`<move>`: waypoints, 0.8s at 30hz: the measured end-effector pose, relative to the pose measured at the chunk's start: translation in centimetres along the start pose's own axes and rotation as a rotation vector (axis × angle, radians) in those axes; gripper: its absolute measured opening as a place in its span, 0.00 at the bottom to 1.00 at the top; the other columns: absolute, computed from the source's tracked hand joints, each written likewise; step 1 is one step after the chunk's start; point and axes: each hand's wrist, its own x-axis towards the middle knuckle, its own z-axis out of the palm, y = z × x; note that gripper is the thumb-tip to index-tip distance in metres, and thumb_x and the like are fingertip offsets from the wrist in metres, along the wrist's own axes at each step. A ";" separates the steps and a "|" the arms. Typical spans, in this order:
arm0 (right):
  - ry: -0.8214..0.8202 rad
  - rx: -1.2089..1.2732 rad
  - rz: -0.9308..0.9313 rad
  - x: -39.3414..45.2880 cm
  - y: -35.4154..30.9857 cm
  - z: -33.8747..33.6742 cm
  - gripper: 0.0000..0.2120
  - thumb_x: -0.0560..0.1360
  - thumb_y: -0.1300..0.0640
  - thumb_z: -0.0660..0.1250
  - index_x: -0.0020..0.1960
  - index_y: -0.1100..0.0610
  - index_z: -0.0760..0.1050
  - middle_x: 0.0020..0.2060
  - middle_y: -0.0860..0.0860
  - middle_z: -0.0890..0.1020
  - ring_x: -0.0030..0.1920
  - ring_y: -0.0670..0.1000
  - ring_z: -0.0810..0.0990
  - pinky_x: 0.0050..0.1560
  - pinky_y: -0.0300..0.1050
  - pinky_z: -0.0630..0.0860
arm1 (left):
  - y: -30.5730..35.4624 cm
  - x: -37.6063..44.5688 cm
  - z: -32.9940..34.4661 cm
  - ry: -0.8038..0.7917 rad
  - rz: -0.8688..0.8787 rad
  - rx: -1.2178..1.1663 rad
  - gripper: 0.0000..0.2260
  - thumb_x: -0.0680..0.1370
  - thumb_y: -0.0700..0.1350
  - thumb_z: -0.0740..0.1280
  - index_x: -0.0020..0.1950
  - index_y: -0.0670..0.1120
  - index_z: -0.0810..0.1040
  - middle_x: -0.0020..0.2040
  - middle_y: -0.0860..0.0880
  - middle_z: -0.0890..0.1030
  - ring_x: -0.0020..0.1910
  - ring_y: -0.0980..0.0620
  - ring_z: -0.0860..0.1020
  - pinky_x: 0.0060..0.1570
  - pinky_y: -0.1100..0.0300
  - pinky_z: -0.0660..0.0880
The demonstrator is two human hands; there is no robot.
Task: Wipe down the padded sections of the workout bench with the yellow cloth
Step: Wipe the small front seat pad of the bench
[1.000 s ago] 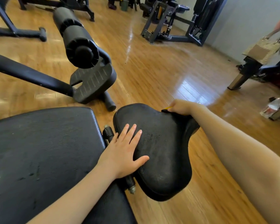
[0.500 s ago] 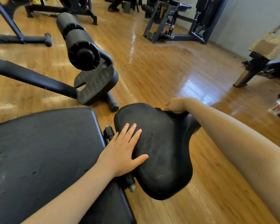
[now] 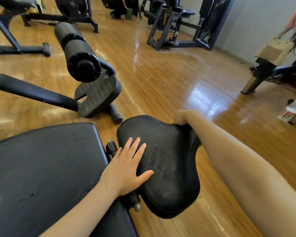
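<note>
The black padded seat (image 3: 167,168) of the workout bench sits in the middle, with the larger black back pad (image 3: 41,168) to its left. My left hand (image 3: 126,166) lies flat and open on the seat's near-left side, fingers spread. My right hand (image 3: 182,117) is curled over the seat's far right edge, closed on the yellow cloth (image 3: 173,122), of which only a small yellow sliver shows under the fingers. A black foam roller pad (image 3: 77,52) stands beyond the bench on its frame.
A ribbed black footplate (image 3: 96,96) and frame bar (image 3: 32,93) lie on the wooden floor ahead-left. Weight machines (image 3: 181,23) stand at the back. A bench with a woven bag (image 3: 273,48) is at right, and a plastic bottle (image 3: 290,110) lies on the floor.
My right hand has slid a little along the seat's far edge with the cloth. My left hand stays flat in the same spot. The view has tilted slightly.
</note>
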 end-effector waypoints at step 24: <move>0.347 0.487 -0.253 1.4 -7.3 0.1 0.15 0.81 0.54 0.54 0.58 0.63 0.72 0.56 0.60 0.77 0.51 0.56 0.74 0.46 0.44 0.65 | 0.1 0.0 -0.1 0.015 0.018 -0.033 0.36 0.75 0.69 0.47 0.76 0.53 0.37 0.76 0.52 0.35 0.73 0.52 0.31 0.73 0.51 0.41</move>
